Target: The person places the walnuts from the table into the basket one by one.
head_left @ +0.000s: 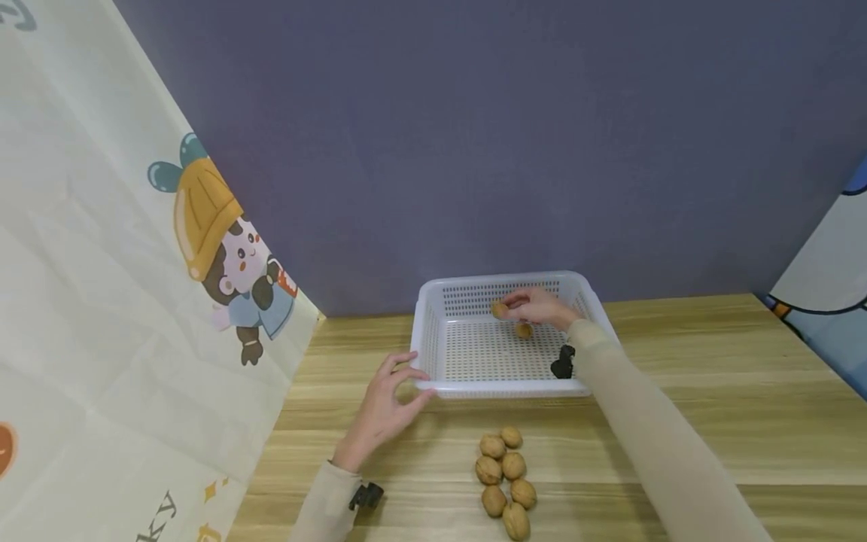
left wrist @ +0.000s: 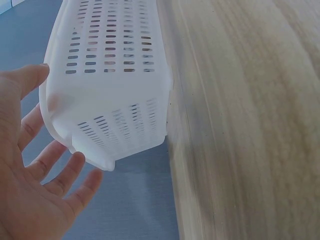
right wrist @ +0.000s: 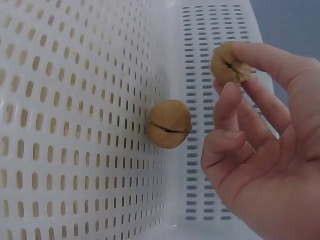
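Inside the white plastic basket (head_left: 515, 388), my right hand (head_left: 538, 307) pinches a walnut (right wrist: 227, 64) between thumb and fingers, near the back wall. A second walnut (right wrist: 169, 124) lies on the slotted bottom, beside the right hand. My left hand (head_left: 381, 412) is at the basket's front left corner, thumb at the front rim and fingertips over the edge. In the left wrist view, a fingertip shows faintly through the basket wall (left wrist: 85, 95), and the other fingers spread loosely past the corner.
Several walnuts (head_left: 512, 465) lie in a loose double row on the wooden table (head_left: 677, 354), in front of the basket. A dark panel (head_left: 515, 150) rises behind the table. A printed white sheet (head_left: 101, 226) stands on the left.
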{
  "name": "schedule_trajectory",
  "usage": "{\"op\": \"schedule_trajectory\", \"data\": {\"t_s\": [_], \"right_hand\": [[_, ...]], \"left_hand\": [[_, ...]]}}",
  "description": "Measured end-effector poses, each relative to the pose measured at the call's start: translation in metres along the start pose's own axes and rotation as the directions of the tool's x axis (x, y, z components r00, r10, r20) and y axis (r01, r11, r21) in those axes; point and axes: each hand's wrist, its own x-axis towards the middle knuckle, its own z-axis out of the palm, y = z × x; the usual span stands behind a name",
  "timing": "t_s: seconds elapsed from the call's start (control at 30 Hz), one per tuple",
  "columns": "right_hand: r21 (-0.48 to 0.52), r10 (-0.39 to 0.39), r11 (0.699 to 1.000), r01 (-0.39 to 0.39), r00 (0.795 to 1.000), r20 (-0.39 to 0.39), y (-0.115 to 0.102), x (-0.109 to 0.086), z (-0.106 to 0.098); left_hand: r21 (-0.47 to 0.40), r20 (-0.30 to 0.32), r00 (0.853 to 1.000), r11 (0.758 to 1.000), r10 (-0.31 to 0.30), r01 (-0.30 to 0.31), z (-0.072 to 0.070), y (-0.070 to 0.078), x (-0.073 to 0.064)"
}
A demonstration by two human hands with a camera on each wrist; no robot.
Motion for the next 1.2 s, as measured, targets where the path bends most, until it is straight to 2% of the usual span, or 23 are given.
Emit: {"op": "schedule_trajectory", "data": {"t_s": [0.13,0.4,0.57,0.83,0.97,1.2], "right_hand": [[-0.065,0.018,0.998,-0.016,1.0,0.024,0.004,0.002,0.003],[-0.139,0.067,0.988,-0.06,0.997,0.045,0.008,0.007,0.006],[-0.203,0.064,0.978,-0.051,0.996,0.056,0.009,0.005,0.005],[-0.198,0.079,0.978,-0.065,0.995,0.064,0.01,0.003,0.009],[-0.199,0.056,0.979,-0.042,0.996,0.065,0.009,0.004,0.008],[-0.143,-0.004,0.99,0.017,0.996,0.092,-0.012,-0.002,-0.005]], "left_hand": [[-0.006,-0.009,1.0,1.0,0.011,-0.011,0.0,0.0,0.0],[-0.006,0.008,0.999,0.999,-0.034,0.034,0.0,0.001,0.001],[-0.01,0.009,0.999,0.999,-0.04,0.041,0.001,0.002,0.0],[-0.014,0.002,0.999,0.999,-0.041,0.041,0.001,0.002,0.0],[-0.009,0.008,0.999,0.999,-0.042,0.042,0.001,0.001,0.0],[-0.014,0.012,0.999,0.999,-0.048,0.048,-0.001,0.002,0.0]]}}
